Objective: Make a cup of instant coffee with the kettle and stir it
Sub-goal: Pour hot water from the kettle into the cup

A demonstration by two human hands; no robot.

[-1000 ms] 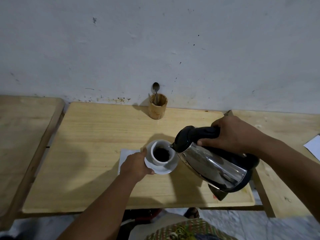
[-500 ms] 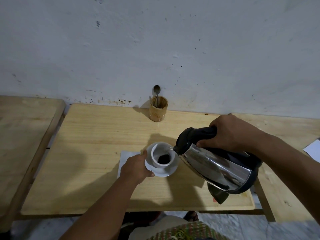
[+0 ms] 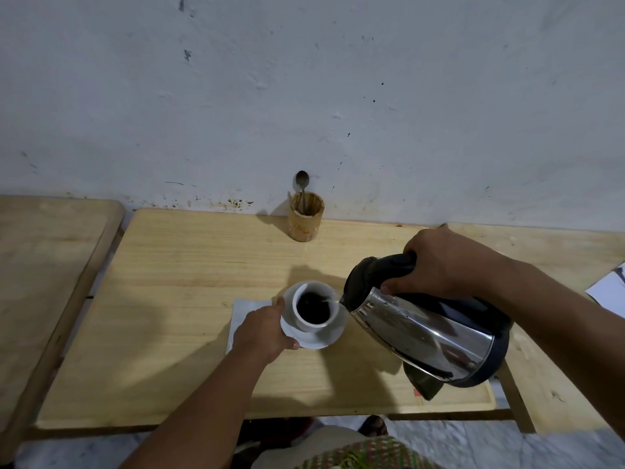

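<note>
A white cup (image 3: pixel 313 324) with dark liquid stands on a white saucer (image 3: pixel 324 338) in the middle of the wooden table (image 3: pixel 176 299). My left hand (image 3: pixel 262 330) grips the saucer's left rim. My right hand (image 3: pixel 446 262) holds the black handle of a steel kettle (image 3: pixel 426 330), tilted with its spout at the cup's right rim; a thin stream of water runs into the cup. A metal spoon (image 3: pixel 302 186) stands in a bamboo holder (image 3: pixel 305 218) at the back by the wall.
A white napkin (image 3: pixel 241 313) lies under my left hand. A dark sachet (image 3: pixel 424 384) lies beneath the kettle near the front edge. A second wooden table (image 3: pixel 40 265) stands at the left, another at the right with white paper (image 3: pixel 608 292).
The kettle has tipped further and water now streams into the cup. The dark liquid in the cup has risen. My left hand stays on the saucer.
</note>
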